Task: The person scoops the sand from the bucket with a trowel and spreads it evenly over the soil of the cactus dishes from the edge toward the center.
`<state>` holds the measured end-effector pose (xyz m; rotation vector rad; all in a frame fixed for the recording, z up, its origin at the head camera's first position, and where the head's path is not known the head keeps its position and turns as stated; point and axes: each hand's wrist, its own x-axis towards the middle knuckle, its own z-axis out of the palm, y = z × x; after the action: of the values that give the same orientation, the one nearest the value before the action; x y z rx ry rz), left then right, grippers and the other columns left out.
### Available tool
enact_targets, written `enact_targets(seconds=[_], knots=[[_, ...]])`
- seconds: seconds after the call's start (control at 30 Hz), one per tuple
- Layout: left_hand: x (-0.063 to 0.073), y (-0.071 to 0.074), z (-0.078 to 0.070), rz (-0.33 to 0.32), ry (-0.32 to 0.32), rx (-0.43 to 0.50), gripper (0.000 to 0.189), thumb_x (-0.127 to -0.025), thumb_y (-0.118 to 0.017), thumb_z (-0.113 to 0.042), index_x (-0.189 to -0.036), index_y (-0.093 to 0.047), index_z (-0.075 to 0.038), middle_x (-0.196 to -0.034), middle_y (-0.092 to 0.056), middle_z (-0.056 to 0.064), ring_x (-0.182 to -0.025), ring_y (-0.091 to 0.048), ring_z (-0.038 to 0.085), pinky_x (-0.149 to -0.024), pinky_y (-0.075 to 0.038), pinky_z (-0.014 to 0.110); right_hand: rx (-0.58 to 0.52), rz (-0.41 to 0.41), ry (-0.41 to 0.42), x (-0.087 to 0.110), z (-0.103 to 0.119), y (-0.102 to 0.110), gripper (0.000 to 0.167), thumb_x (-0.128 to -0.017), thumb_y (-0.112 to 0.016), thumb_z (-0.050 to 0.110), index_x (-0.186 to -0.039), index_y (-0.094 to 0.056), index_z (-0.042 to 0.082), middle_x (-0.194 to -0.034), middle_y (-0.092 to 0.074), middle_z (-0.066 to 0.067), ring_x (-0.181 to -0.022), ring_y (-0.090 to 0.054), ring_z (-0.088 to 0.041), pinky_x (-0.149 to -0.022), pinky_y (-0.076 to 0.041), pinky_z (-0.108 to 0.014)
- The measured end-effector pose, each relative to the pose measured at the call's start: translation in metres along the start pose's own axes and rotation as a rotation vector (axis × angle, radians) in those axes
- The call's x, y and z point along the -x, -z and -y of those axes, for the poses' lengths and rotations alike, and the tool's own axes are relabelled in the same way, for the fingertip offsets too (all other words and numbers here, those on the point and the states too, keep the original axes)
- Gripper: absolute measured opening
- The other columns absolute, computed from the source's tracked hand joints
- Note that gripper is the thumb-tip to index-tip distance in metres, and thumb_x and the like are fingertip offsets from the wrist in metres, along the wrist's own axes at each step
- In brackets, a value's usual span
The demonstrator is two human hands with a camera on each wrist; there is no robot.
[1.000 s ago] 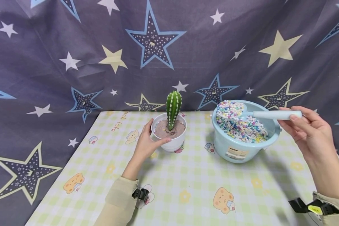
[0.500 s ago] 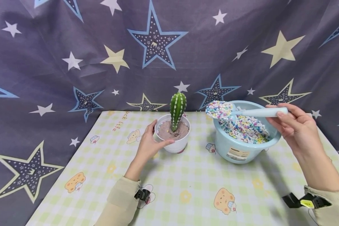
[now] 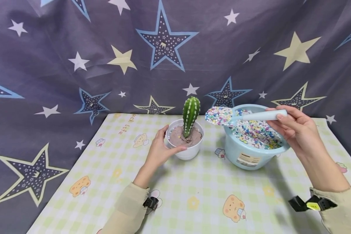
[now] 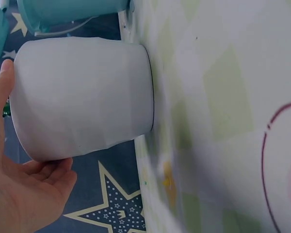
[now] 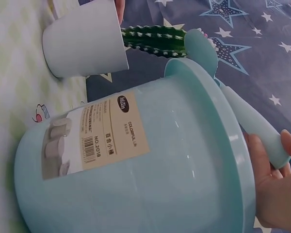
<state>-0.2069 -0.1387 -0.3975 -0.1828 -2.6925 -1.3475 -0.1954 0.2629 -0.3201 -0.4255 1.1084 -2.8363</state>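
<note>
My left hand (image 3: 159,150) grips a white flower pot (image 3: 189,152), thumb at the rim and fingers round its left side. A green cactus (image 3: 190,118) stands in the pot, leaning slightly right out of brown soil (image 3: 178,137). My right hand (image 3: 303,134) pinches the handle of a light blue scoop (image 3: 263,116). Small multicoloured pebbles (image 3: 218,116) heap its blade, which reaches past the left rim of a light blue bucket (image 3: 237,149) towards the cactus. More loose pebbles (image 3: 258,134) lie inside the bucket. From the right wrist, the scoop's underside (image 5: 201,52) shows just above the bucket rim.
A checked tablecloth (image 3: 169,208) with cartoon prints covers the table. Behind it hangs a dark curtain (image 3: 111,29) patterned with stars. The bucket stands to the right of the pot, with a gap between them, and bears a paper label (image 5: 106,128).
The loaded scoop has travelled left, from over the bucket to beyond its left rim, close to the cactus. My left hand and the pot have shifted slightly right.
</note>
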Motion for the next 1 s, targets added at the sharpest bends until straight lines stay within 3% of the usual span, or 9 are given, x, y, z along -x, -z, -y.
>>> enact_targets(seconds=[0.4,1.0], knots=[[0.004,-0.004,-0.002,-0.006,-0.001,-0.037,0.11,-0.071,-0.089,-0.044,-0.155,-0.03,-0.007,-0.157,-0.039,0.015,-0.144,-0.04,0.035,-0.12,-0.035,0.052,0.069,0.003,-0.105,-0.006,-0.008,-0.006,0.03,-0.099,-0.043,-0.014,-0.113,-0.068,-0.005,-0.111,-0.074,-0.021,-0.1,-0.075,-0.029,-0.088,-0.06,-0.037],[0.003,-0.007,-0.002,-0.02,0.006,-0.051,0.109,-0.07,-0.089,-0.045,-0.155,-0.032,-0.009,-0.156,-0.041,0.013,-0.143,-0.042,0.034,-0.12,-0.035,0.051,0.136,0.035,-0.166,-0.011,-0.018,-0.012,0.029,-0.099,-0.044,-0.013,-0.109,-0.07,-0.004,-0.109,-0.075,-0.019,-0.101,-0.074,-0.027,-0.086,-0.06,-0.036]])
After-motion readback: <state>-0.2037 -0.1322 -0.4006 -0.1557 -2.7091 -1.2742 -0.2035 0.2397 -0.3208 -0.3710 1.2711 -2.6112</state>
